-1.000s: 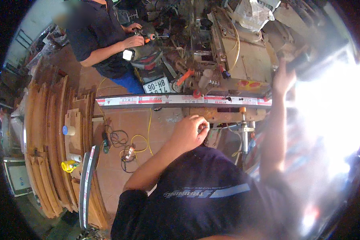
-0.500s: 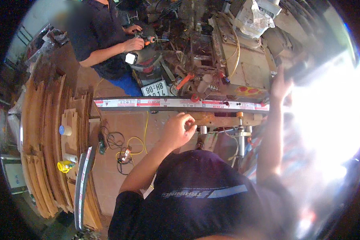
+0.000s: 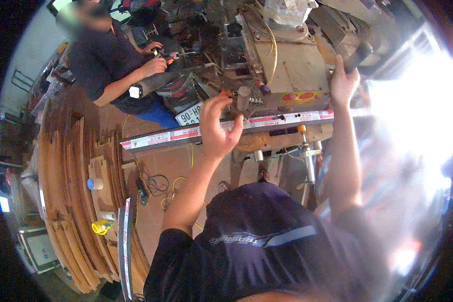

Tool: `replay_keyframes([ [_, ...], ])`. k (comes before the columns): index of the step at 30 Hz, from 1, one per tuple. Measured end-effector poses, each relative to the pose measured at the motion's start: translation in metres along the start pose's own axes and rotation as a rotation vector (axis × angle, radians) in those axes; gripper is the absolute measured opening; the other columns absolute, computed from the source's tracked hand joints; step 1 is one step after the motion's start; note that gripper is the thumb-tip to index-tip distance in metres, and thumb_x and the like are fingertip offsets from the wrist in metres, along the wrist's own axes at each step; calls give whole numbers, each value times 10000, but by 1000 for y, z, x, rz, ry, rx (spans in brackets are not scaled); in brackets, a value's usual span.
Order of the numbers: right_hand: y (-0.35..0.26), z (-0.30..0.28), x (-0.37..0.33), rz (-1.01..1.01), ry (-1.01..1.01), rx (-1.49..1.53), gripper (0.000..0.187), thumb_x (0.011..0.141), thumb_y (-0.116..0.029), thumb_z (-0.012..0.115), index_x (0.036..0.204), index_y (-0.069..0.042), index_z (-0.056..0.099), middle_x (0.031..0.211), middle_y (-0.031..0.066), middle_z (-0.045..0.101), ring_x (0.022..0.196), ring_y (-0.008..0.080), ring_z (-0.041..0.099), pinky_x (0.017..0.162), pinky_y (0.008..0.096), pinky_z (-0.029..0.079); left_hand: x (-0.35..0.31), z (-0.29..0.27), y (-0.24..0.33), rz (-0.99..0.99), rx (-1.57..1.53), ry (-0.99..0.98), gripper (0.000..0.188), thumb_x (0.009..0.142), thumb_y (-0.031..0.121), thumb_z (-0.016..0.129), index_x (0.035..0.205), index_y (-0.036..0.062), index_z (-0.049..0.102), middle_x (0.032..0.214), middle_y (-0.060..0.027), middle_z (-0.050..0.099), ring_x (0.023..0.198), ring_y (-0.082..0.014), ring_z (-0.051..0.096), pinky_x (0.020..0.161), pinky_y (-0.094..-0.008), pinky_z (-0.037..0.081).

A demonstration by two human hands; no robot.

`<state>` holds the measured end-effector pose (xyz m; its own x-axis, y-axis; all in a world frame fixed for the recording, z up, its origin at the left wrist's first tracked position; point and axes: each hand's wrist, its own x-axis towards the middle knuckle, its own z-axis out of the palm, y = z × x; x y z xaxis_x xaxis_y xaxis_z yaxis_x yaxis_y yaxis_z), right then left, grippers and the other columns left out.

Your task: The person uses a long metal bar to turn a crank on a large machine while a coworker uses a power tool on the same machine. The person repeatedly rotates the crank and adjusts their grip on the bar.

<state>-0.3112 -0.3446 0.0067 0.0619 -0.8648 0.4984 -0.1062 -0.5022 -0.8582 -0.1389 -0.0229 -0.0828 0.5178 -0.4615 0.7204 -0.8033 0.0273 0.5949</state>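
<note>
My left hand [image 3: 219, 128] is raised over a long metal bar [image 3: 161, 138] with a white and red printed film. Its fingers are spread, and I see nothing held in them. The fingertips are close to a greyish cylindrical part [image 3: 243, 98] on the machine's front; whether they touch is unclear. The bar lies along the front of a beige machine [image 3: 287, 63], with several dark holes near its right end. At the machine's right side, my right hand [image 3: 345, 84] is closed around a dark handle [image 3: 360, 55], partly blurred by glare.
A co-worker [image 3: 110, 65] at the upper left holds an orange-and-dark tool [image 3: 172, 58] beside a motorbike [image 3: 178, 90]. Stacked brown boards [image 3: 68, 191] stand at left, with a second filmed bar [image 3: 126, 246], yellow tape [image 3: 101, 227] and cables [image 3: 156, 183] on the floor.
My left hand has lifted from the bar's near side, reached forward over it and spread its fingers. My right hand stays at the dark handle. The whole view has tilted and shifted.
</note>
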Motion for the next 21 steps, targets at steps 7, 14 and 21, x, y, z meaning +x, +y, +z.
replay_keyframes([
  [7, 1, -1, 1, 17, -7, 45, 317, 1036, -295, 776, 935, 1, 726, 724, -4, 646, 659, 96, 549, 620, 313, 455, 63, 19, -17, 147, 215, -335, 518, 763, 227, 887, 1207, 11, 731, 1214, -204, 729, 1207, -421, 641, 1030, -537, 522],
  [14, 3, -3, 4, -72, 46, -136, 395, 1007, -375, 770, 924, 7, 714, 724, 150, 691, 654, 264, 640, 699, 430, 536, 87, 47, -26, -83, 314, -719, 544, 737, 391, 926, 1225, 185, 803, 992, -145, 817, 960, -398, 770, 883, -512, 599],
  [21, 3, -4, -1, -114, 31, -144, 407, 1015, -396, 781, 931, 0, 734, 693, 41, 654, 658, 114, 591, 641, 356, 506, 74, 52, -33, -18, 275, -608, 403, 814, 357, 823, 1166, 162, 820, 940, -186, 798, 890, -428, 771, 819, -538, 625],
])
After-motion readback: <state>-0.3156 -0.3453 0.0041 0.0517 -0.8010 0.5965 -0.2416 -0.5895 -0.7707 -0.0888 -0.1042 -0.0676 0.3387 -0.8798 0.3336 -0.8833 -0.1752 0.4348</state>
